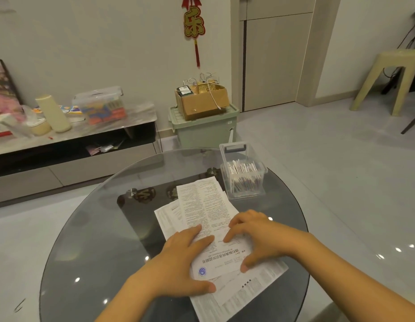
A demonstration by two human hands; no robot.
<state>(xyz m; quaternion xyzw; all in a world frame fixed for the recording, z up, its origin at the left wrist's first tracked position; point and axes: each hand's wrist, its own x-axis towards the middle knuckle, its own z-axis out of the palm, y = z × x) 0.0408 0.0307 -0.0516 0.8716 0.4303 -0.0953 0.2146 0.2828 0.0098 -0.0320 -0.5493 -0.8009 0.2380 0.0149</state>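
Head view: left hand (178, 259) and right hand (259, 235) press the leaflet (201, 205), fingers spread, gripping nothing. Its length runs away beyond the fingertips, both hands equally near.

White, black-printed leaflets (206, 210)

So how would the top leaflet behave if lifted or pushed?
Probably floppy: the leaflet is thin with fold creases, so it would droop when lifted by one edge. Likely light and apt to slide, lying on other sheets over a smooth glass table. The left hand and right hand press it flat, so it may spring up.
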